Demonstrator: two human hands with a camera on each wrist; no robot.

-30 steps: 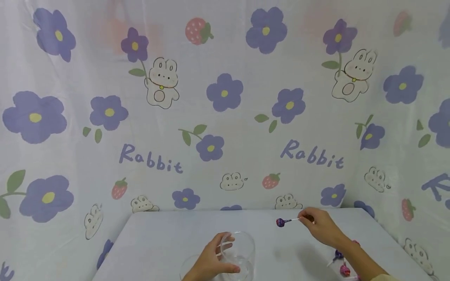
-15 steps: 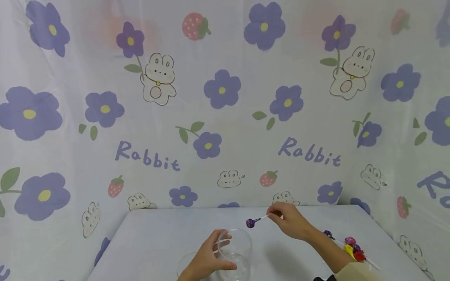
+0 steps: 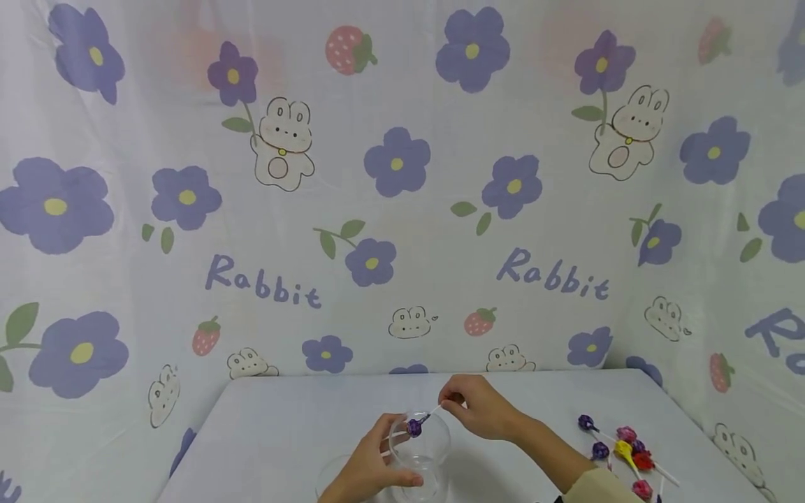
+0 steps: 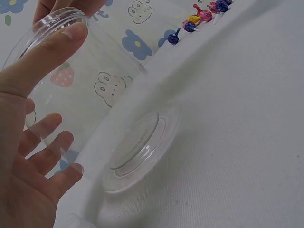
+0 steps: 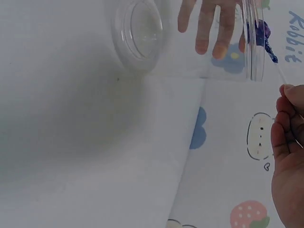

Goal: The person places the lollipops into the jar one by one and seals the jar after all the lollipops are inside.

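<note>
My left hand [image 3: 372,462] holds a clear plastic jar [image 3: 435,447] by its side, fingers and thumb curved round the wall. The jar's mouth faces up, and its round base shows in both wrist views. From the right, my right hand [image 3: 483,411] pinches the white stick of a purple-wrapped lollipop [image 3: 414,427] between thumb and fingertips. The lollipop's head hangs downward at the jar's mouth; in the right wrist view the wrapped lollipop [image 5: 260,34] overlaps the rim. Whether it is below the rim is hard to tell.
Several wrapped lollipops lie loosely on the white table [image 3: 270,433] at the right, among them a yellow lollipop [image 3: 623,449] and a red lollipop [image 3: 643,460]. Left of the jar, partly behind my left hand, lies a clear round piece [image 3: 328,469]. A patterned curtain [image 3: 453,230] encloses the table.
My right hand has carried the lollipop leftward from the right side of the table to the jar's mouth. The left hand and jar have stayed nearly still.
</note>
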